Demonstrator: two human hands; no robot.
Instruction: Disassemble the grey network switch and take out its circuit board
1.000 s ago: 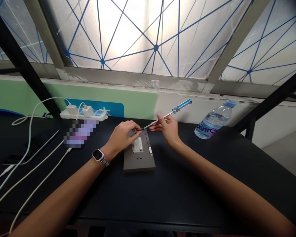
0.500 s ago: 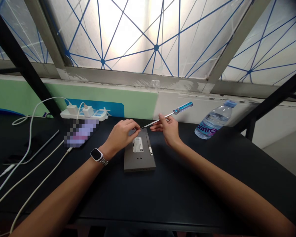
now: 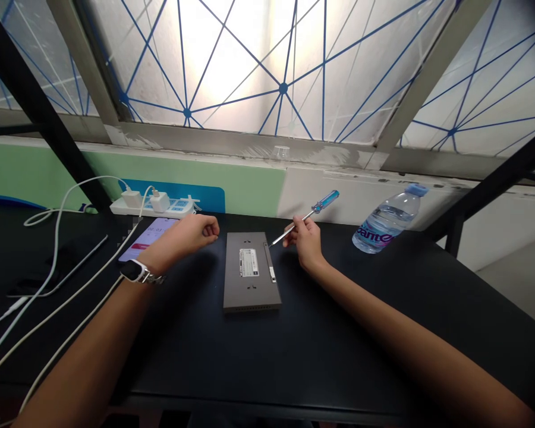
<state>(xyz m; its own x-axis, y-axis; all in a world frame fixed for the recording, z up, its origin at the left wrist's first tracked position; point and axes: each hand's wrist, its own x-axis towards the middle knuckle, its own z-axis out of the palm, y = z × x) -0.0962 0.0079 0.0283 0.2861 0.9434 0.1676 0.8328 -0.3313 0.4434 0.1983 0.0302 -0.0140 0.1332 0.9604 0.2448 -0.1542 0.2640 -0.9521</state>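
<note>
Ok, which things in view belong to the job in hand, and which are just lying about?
Apparently in the job: screwdriver, held in the right hand; grey rectangular case, labelled face up.

Seemingly just lying about: water bottle; phone; power strip; white cables.

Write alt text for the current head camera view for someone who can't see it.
A right hand holds a blue-handled screwdriver, its tip by the right edge of a flat gray device on a black table. The left hand, fingers curled, is left of the device; phone left, water bottle right.
</note>
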